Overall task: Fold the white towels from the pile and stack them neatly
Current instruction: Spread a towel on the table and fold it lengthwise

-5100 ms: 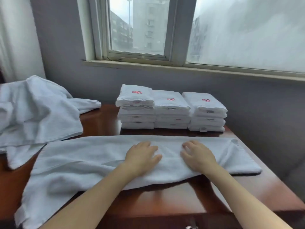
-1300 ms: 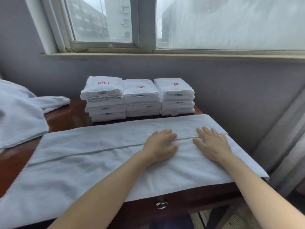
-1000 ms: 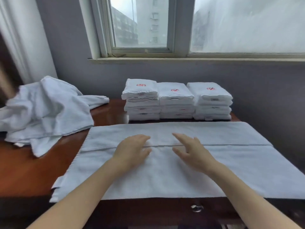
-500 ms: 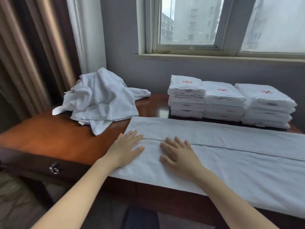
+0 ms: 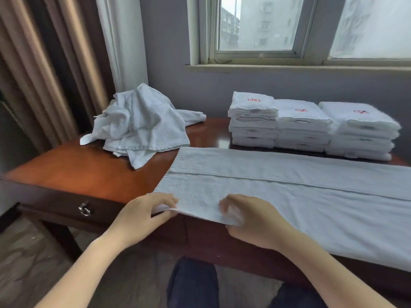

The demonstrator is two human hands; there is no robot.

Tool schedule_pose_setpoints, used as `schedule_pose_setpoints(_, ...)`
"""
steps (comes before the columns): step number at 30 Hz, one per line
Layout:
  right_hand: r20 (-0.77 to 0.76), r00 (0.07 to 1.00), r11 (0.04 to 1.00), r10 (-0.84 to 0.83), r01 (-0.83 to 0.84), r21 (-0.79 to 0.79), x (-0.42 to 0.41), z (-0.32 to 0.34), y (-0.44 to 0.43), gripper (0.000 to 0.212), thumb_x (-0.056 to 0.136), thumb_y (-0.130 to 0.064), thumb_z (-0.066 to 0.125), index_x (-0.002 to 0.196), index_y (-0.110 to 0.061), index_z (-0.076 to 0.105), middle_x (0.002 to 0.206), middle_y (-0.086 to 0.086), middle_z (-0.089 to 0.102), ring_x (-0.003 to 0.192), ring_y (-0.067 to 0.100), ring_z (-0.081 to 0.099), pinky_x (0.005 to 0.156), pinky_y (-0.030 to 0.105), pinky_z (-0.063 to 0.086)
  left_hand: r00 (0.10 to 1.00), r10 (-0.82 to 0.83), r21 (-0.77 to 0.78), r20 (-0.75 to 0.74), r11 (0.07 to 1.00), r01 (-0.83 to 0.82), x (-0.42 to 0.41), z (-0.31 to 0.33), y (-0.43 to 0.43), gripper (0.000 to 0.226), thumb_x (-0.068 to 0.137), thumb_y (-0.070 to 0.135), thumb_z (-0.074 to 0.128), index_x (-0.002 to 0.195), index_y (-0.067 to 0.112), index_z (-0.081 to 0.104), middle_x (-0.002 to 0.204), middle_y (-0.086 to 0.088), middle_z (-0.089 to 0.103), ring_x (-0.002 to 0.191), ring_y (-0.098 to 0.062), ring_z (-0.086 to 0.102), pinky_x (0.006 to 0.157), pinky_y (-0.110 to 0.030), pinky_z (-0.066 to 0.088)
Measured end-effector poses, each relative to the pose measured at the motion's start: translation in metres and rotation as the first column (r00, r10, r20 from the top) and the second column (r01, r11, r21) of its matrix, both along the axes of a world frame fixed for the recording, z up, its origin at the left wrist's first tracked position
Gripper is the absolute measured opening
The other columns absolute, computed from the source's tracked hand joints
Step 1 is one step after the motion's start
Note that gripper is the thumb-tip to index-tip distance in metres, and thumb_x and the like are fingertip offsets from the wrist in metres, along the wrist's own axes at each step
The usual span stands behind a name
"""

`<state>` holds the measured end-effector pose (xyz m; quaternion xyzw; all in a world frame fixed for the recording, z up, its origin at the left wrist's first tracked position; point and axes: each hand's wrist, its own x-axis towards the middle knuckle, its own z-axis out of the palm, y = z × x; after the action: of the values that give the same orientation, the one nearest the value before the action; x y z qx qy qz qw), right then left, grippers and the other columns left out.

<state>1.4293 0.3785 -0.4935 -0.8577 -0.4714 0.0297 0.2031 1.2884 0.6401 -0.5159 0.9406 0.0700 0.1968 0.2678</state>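
Note:
A long white towel (image 5: 289,192) lies flat across the wooden table (image 5: 84,176), folded lengthwise, running off to the right. My left hand (image 5: 144,214) pinches its near left corner at the table's front edge. My right hand (image 5: 253,221) grips the same near edge a little to the right, fingers curled into the cloth. A loose pile of unfolded white towels (image 5: 140,123) sits at the back left. Three stacks of folded towels (image 5: 309,127) with red marks stand in a row at the back right.
A drawer handle (image 5: 84,210) shows on the table's front at the left. Brown curtains (image 5: 44,63) hang at the left, and a window (image 5: 258,25) is behind the table. My legs (image 5: 193,285) are below the front edge.
Both hands slid left along the towel, flat on it, then came back to its near edge and took hold of it at the left end. The view turned left.

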Motion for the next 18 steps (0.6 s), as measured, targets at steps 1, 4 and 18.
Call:
schedule_pose_setpoints(1, -0.002, 0.999, 0.999, -0.041, 0.041, 0.005, 0.001, 0.006, -0.003, 0.023, 0.079, -0.03, 0.057, 0.1, -0.036, 0.054, 0.108, -0.016, 0.063, 0.102, 0.013, 0.058, 0.087, 0.028, 0.047, 1.0, 0.029, -0.014, 0.006, 0.999, -0.029, 0.003, 0.005, 0.0, 0.01, 0.087, 0.042, 0.069, 0.095, 0.047, 0.064, 0.103, 0.037, 0.065, 0.102, 0.016, 0.058, 0.085, -0.021, 0.046)
schedule_pose_setpoints(4, 0.138, 0.961, 0.971, -0.238, 0.231, 0.068, 0.009, 0.02, -0.01, 0.013, 0.083, -0.031, 0.055, 0.092, -0.033, 0.063, 0.092, -0.012, 0.069, 0.09, 0.015, 0.063, 0.07, 0.029, 0.047, 0.99, 0.123, 0.022, 0.075, 0.992, -0.125, 0.02, 0.02, -0.003, 0.004, 0.094, 0.044, 0.057, 0.092, 0.042, 0.059, 0.09, 0.028, 0.065, 0.088, 0.01, 0.059, 0.068, -0.021, 0.042)
schedule_pose_setpoints(18, 0.443, 0.813, 0.892, -0.378, 0.192, 0.41, 0.116, 0.041, 0.024, 0.012, 0.094, -0.018, 0.065, 0.088, -0.015, 0.075, 0.079, 0.005, 0.066, 0.079, 0.035, 0.061, 0.06, 0.038, 0.046, 0.904, 0.273, 0.226, 0.329, 0.906, -0.356, 0.145, 0.048, 0.007, 0.016, 0.1, 0.027, 0.052, 0.093, 0.016, 0.061, 0.088, 0.003, 0.065, 0.079, -0.021, 0.06, 0.065, -0.031, 0.035)
